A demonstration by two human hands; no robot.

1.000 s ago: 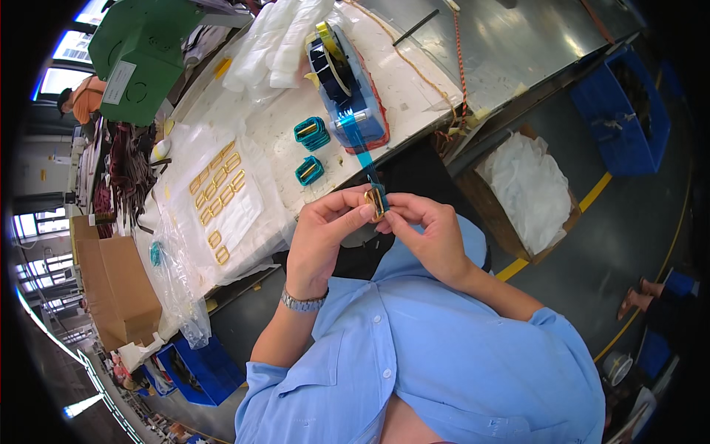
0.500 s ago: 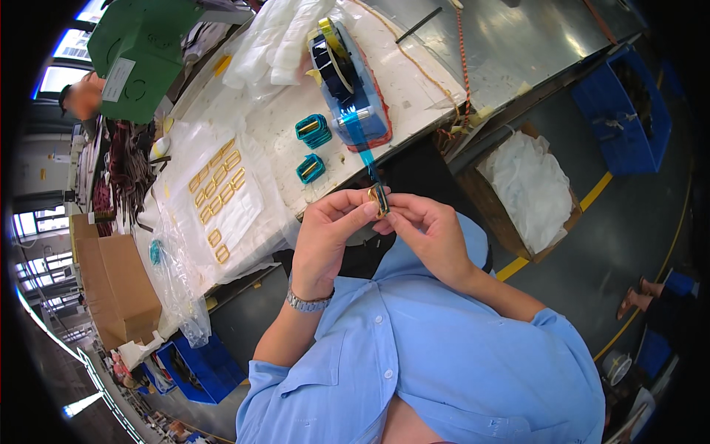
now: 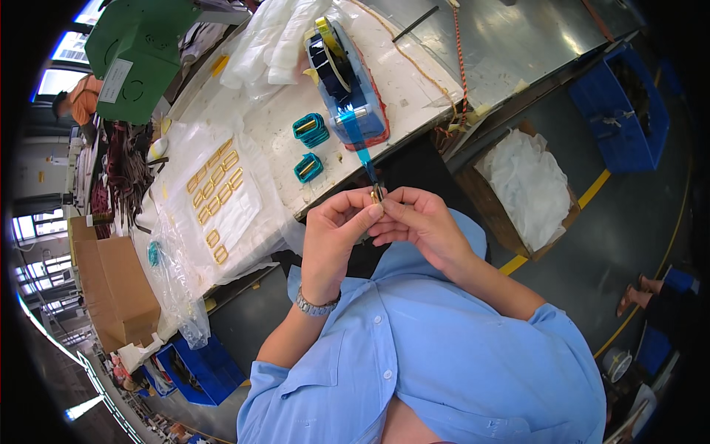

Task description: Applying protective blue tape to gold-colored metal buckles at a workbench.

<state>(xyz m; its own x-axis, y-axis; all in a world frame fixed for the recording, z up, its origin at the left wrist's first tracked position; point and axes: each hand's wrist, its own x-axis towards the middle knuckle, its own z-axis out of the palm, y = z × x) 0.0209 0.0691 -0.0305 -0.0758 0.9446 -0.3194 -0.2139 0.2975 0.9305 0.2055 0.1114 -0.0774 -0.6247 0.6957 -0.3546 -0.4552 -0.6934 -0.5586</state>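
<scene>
Small gold-coloured metal coil [image 3: 376, 194] sits pinched between left hand [image 3: 334, 235] and right hand [image 3: 416, 222], fingertips closed together, blue tape strip [image 3: 360, 148] touching it

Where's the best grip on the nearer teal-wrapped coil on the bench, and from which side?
Probably by its two long wrapped sides, coming straight down from above. The teal-wrapped coil lies flat near the bench edge, alone, with bare tabletop around it; a second wrapped coil sits apart. Its rounded-rectangle outline gives parallel flanks for a pinch. Both hands, left hand and right hand, are busy with another small part.
</scene>
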